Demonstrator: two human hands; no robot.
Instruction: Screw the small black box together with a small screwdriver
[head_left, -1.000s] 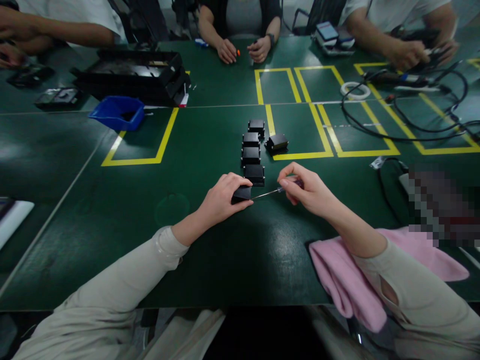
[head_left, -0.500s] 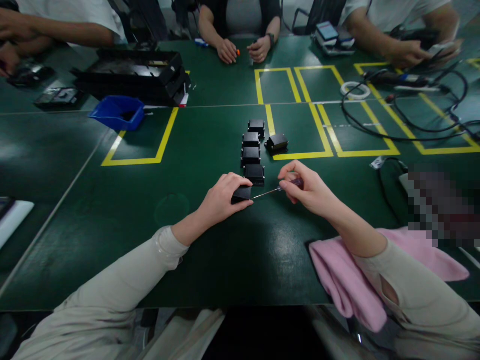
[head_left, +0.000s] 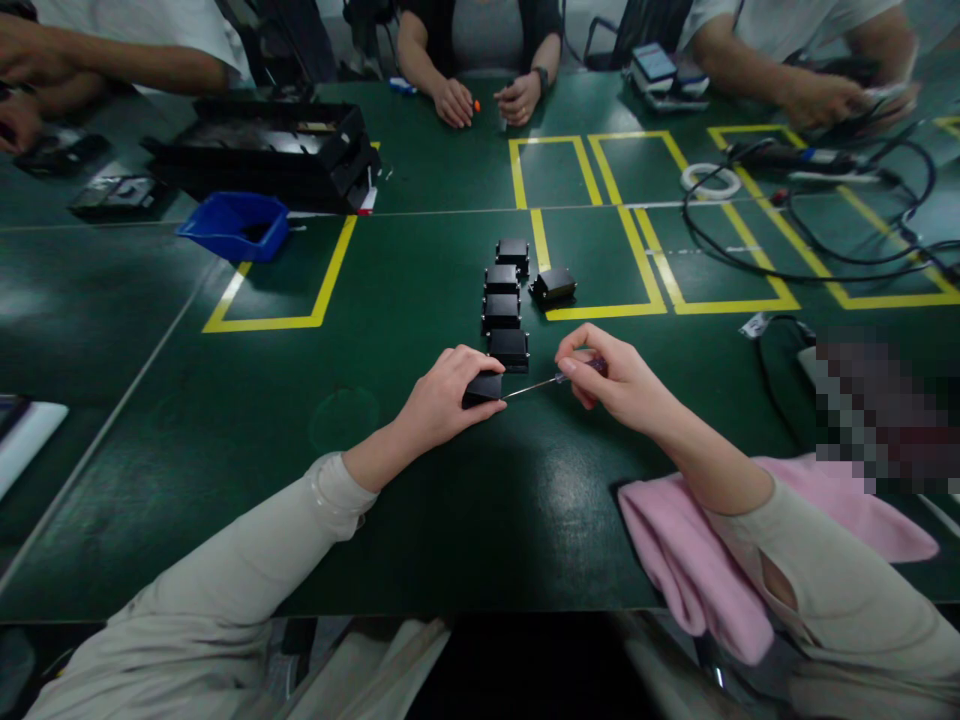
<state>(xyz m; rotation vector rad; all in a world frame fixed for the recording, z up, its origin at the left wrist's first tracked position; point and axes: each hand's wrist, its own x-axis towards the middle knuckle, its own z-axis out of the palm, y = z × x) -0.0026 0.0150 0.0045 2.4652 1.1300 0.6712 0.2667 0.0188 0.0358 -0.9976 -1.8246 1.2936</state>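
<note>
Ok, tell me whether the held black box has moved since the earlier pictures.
No: the black box in the left hand shows no visible shift either way against the yellow tape.

Can see pink cloth (head_left: 675, 540) at right, hanging over the table (head_left: 450, 540) edge. Farther off, can make out a white ring (head_left: 709, 192) beside black cable (head_left: 780, 278); at left, a blue bin (head_left: 225, 215) before black trays (head_left: 341, 150).

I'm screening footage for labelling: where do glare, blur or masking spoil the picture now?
Head view: soft glare on the green table, nearer the camera than the screwdriver; a pixelated patch masks something at picture right; a co-worker's hand at upper right looks blurred.
</note>
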